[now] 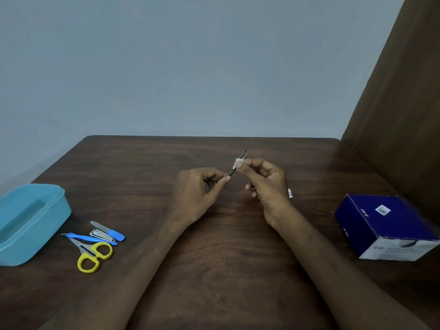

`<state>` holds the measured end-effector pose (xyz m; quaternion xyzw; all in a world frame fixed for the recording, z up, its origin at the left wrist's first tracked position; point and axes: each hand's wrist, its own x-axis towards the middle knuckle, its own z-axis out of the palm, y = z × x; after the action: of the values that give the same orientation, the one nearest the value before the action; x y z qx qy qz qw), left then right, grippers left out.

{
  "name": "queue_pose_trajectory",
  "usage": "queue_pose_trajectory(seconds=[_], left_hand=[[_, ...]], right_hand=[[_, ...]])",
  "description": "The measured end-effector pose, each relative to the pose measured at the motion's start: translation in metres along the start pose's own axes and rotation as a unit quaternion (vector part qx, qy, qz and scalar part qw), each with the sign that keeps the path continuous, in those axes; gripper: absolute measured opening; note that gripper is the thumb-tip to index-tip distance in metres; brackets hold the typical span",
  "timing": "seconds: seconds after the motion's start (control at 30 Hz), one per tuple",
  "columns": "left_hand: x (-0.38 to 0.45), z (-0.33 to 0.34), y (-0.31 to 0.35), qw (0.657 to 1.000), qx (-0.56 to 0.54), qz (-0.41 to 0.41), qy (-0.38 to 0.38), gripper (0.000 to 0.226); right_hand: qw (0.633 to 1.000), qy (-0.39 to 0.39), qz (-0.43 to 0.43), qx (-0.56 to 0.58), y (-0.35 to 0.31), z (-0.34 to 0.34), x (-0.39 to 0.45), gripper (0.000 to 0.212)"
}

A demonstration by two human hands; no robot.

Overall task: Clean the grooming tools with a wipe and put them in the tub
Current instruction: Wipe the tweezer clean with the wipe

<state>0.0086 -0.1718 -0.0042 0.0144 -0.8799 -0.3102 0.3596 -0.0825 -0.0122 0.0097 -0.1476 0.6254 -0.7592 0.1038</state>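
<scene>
The left hand (200,186) pinches the lower end of the tweezers (238,164) while the right hand (264,179) pinches a wipe (238,160) around their middle. Their long axis runs from seven o'clock to one o'clock, prongs away. The tub (47,210) sits at the bench's (226,246) nine o'clock, nearer the left hand.

Left hand (200,191) raised, thumb and forefinger pinched together, right hand (264,182) raised beside it, fingers curled, both forearms bare
</scene>
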Motion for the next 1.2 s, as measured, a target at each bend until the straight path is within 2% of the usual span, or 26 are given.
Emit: queue_pose_trajectory(seconds=[0.27, 0.5, 0.6, 0.7, 0.87, 1.03, 1.2], left_hand=[[0.001, -0.002, 0.007, 0.997, -0.065, -0.038, -0.008, 0.015], [0.002, -0.003, 0.004, 0.988, -0.126, -0.050, -0.068, 0.017], [0.002, -0.002, 0.003, 0.985, -0.147, -0.067, -0.067, 0.022], [0.004, 0.000, 0.000, 0.979, -0.172, -0.102, -0.046, 0.026], [0.004, -0.001, -0.001, 0.967, -0.216, -0.130, -0.042, 0.024], [0.004, -0.001, 0.000, 0.961, -0.238, -0.132, -0.039, 0.024], [0.003, -0.002, 0.000, 0.960, -0.242, -0.132, -0.049, 0.023]], right_hand=[[0.999, -0.024, 0.017, -0.030, -0.002, -0.002, -0.001, 0.020], [0.997, -0.009, 0.045, 0.067, -0.004, -0.007, 0.008, 0.009], [0.996, 0.009, 0.040, 0.078, -0.004, -0.009, 0.010, 0.009], [0.998, 0.014, 0.024, 0.051, 0.000, -0.009, 0.010, 0.014], [1.000, -0.025, -0.004, -0.018, 0.005, -0.004, 0.006, 0.017], [1.000, -0.016, -0.006, -0.026, 0.005, -0.002, 0.005, 0.015], [0.999, -0.041, -0.005, -0.016, 0.002, 0.000, 0.001, 0.012]])
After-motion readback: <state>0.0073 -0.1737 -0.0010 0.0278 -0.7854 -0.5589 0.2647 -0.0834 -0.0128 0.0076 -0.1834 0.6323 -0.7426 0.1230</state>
